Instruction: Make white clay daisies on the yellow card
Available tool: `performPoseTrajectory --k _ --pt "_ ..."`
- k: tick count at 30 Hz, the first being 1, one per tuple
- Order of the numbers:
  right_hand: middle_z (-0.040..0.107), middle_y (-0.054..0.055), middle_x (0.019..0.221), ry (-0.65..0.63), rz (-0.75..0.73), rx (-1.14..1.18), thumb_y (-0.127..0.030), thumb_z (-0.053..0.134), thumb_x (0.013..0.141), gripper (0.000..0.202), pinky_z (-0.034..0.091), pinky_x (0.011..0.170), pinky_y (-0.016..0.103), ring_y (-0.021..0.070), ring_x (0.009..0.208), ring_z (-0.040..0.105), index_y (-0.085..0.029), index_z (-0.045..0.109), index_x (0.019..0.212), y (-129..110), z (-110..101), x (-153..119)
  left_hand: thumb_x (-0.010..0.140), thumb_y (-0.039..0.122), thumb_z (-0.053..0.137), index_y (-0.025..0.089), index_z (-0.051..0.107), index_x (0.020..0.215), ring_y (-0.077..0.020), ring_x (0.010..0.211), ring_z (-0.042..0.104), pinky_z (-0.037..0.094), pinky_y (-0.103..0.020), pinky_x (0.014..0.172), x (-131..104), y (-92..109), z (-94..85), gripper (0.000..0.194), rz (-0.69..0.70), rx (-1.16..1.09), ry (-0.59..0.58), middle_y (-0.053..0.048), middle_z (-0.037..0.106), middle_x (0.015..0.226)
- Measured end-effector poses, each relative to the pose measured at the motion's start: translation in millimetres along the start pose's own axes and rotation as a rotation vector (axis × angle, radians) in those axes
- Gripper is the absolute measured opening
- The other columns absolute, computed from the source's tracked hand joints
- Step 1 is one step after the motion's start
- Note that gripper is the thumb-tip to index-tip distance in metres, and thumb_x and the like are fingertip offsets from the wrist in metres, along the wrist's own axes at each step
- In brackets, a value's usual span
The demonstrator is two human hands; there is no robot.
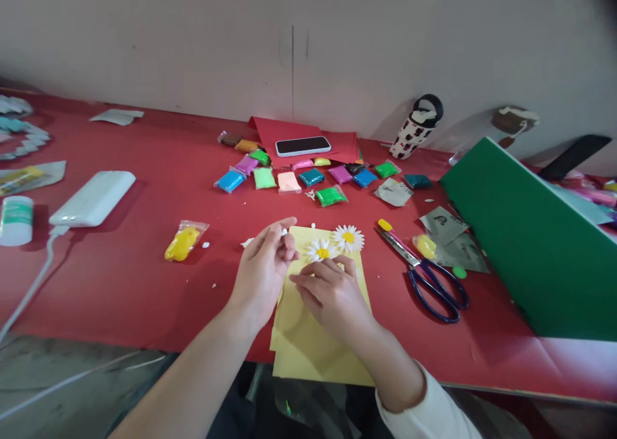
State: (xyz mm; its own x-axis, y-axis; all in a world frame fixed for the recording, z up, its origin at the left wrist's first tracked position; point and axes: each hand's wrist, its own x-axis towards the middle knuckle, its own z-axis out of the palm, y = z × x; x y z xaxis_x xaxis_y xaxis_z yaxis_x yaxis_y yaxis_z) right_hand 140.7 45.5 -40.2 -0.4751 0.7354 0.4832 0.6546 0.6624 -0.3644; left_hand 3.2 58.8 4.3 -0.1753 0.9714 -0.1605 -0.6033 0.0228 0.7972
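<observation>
My left hand (264,268) is closed in a pinch on a small white piece of clay (284,232), just left of the paper's top edge. Over the yellow paper (313,336) hovers my right hand (335,291), its fingers loosely bent and apart, with nothing visible in them. Two daisy-like flowers with white petals and yellow centres lie on the upper part of the sheet: one flower (348,238) at the right corner, the other flower (320,250) partly covered by my right hand. Another white bit (247,242) shows behind my left wrist.
Blue-handled scissors (436,288) lie right of the paper, beside a green box-like board (535,246). Several coloured clay packets (312,177) and a phone (303,146) are at the back. On the left are a yellow clay packet (186,241) and a white power bank (94,199) with its cable.
</observation>
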Motion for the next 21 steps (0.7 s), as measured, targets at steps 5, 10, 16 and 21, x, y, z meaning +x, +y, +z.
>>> performPoseTrajectory --k 5,10,16,21 --pt "0.072 -0.006 0.079 -0.036 0.049 0.039 -0.027 0.065 0.087 0.008 0.030 0.088 0.033 0.0114 0.078 0.063 -0.025 0.067 0.080 0.4 0.4 -0.3 0.071 0.028 0.080 0.019 0.072 0.085 -0.0082 0.066 0.060 0.051 -0.023 0.071 1.7 -0.5 -2.8 0.019 0.017 -0.035 -0.003 -0.001 0.070 0.077" --pt "0.071 -0.004 0.081 -0.019 0.006 -0.048 -0.026 0.063 0.089 0.008 0.030 0.086 0.035 0.0133 0.079 0.062 -0.027 0.069 0.084 1.3 2.0 -1.6 0.082 0.031 0.070 0.020 0.073 0.099 -0.0126 0.083 0.067 0.052 -0.028 0.083 -0.4 -0.5 -3.4 0.020 -0.028 -0.014 -0.049 -0.006 0.075 0.099" --pt "0.073 -0.002 0.097 -0.021 -0.054 -0.073 -0.020 0.056 0.090 0.014 0.025 0.104 0.041 0.0168 0.093 0.062 -0.026 0.069 0.088 2.3 3.3 -2.4 0.088 0.022 0.061 0.024 0.068 0.115 -0.0137 0.097 0.067 0.053 -0.025 0.082 -3.5 -1.7 -0.4 0.028 -0.121 -0.046 -0.137 -0.006 0.068 0.124" --pt "0.073 -0.005 0.087 0.188 0.108 0.038 -0.017 0.058 0.086 0.013 0.026 0.105 0.041 0.0139 0.084 0.066 -0.026 0.067 0.083 2.7 -16.4 5.2 0.075 0.024 0.078 0.026 0.074 0.097 -0.0100 0.086 0.070 0.055 -0.019 0.079 -6.0 -4.5 0.3 0.023 -0.150 -0.125 -0.137 0.000 0.075 0.105"
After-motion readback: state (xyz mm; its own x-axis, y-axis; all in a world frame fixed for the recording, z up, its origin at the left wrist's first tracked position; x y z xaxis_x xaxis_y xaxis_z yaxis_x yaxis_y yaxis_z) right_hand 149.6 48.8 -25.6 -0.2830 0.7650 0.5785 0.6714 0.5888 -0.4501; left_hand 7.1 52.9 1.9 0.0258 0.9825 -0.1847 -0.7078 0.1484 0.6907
